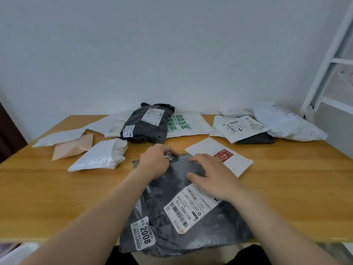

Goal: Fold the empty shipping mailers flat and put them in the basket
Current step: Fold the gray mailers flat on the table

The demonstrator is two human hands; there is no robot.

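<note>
A single head-worn view looks forward and down, close over the wooden table point(57, 197), toward the wall point(152, 54).

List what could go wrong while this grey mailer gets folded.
The grey mailer overhangs the near edge of the table, so it may slide off once the left hand lifts its far edge. The white envelope lies beside the right hand and might get dragged or caught in the fold.
</note>
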